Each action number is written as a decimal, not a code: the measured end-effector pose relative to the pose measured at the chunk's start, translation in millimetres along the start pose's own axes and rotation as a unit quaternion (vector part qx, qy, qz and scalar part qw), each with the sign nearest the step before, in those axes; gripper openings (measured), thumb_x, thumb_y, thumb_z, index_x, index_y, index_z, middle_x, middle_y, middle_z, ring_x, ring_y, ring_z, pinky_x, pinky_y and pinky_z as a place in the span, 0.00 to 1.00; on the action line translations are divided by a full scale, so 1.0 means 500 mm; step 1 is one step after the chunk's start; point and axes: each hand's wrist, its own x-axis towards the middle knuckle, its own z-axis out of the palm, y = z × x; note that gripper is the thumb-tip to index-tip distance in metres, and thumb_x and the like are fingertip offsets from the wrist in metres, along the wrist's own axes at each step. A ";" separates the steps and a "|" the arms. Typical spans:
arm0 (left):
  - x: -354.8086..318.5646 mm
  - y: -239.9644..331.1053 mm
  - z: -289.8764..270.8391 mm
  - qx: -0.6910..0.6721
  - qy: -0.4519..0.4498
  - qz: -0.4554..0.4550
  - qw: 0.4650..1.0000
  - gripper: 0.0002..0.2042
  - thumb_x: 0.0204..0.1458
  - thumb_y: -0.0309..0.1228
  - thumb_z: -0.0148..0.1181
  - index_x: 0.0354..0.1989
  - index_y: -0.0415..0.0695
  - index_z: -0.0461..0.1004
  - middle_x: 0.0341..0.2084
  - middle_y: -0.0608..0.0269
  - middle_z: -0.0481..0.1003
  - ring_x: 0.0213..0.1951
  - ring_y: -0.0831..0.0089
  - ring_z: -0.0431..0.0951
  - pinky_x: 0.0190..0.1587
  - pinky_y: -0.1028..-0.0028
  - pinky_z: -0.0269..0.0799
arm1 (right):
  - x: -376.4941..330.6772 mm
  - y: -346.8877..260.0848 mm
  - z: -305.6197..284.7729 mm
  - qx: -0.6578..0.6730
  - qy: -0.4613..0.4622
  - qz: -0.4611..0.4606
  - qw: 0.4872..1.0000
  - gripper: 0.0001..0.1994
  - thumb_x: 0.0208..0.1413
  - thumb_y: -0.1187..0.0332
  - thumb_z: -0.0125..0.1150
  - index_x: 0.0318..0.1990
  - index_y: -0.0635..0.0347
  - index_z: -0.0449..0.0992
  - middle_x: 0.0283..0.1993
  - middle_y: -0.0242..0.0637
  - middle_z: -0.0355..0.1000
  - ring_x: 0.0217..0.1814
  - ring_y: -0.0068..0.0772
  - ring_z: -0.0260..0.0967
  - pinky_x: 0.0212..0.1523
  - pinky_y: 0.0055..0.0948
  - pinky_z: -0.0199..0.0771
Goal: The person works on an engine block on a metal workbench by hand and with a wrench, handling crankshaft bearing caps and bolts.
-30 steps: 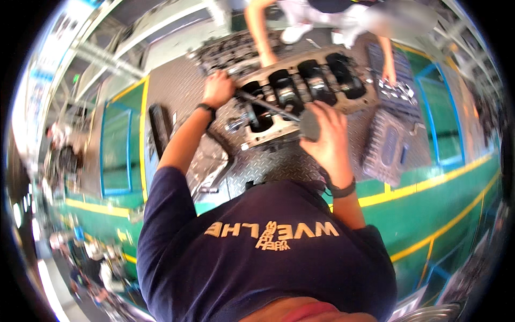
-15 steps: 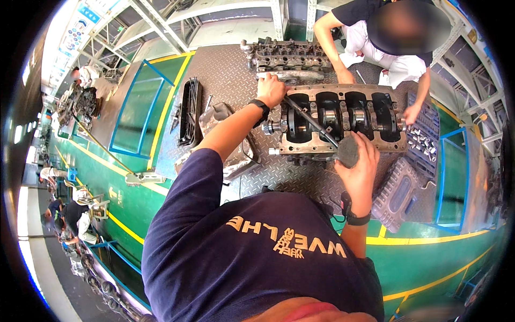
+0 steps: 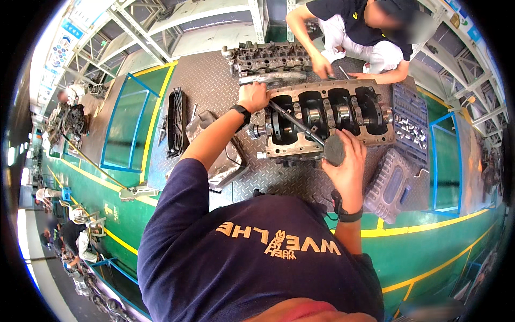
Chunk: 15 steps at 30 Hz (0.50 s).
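Crankshaft in, engine block uncovered.
Left grip curled onto bar's ten-o'clock end; right grip wrapped partway around dark disc, four o'clock.

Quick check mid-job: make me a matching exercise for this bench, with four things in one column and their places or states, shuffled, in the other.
Things
1. Right hand
2. Metal casting
3. Long black tray
4. Socket case

Places or states
A. To the right of the engine block, with loose-looking sockets in it
B. Curled around a dark round piece
C. Towards the left edge of the bench, with long thin metal pieces in it
D. Beyond the engine block, as the wearer sees it

Pairs: 1-B; 2-D; 3-C; 4-A
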 end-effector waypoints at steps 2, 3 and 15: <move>0.002 -0.017 0.013 -0.019 -0.018 0.024 0.999 0.21 0.66 0.51 0.50 0.36 0.48 0.83 0.34 0.53 0.83 0.36 0.51 0.85 0.39 0.52 0.81 | -0.001 -0.003 0.000 0.005 0.005 -0.003 1.000 0.40 0.34 0.73 0.76 0.64 0.53 0.73 0.66 0.41 0.69 0.66 0.56 0.62 0.68 0.50 0.65; 0.009 -0.022 0.014 -0.039 -0.032 0.048 0.998 0.22 0.65 0.52 0.50 0.36 0.48 0.83 0.35 0.53 0.84 0.37 0.52 0.85 0.39 0.52 0.81 | 0.000 -0.004 -0.002 0.005 0.006 -0.003 1.000 0.40 0.34 0.73 0.76 0.64 0.53 0.73 0.66 0.41 0.69 0.66 0.56 0.62 0.68 0.50 0.65; -0.001 -0.025 0.010 -0.060 -0.008 0.046 0.997 0.24 0.64 0.53 0.53 0.32 0.43 0.83 0.29 0.48 0.83 0.32 0.48 0.84 0.34 0.51 0.79 | -0.004 -0.004 0.003 0.016 0.003 -0.004 1.000 0.40 0.34 0.73 0.76 0.64 0.53 0.73 0.66 0.42 0.69 0.67 0.55 0.61 0.69 0.51 0.63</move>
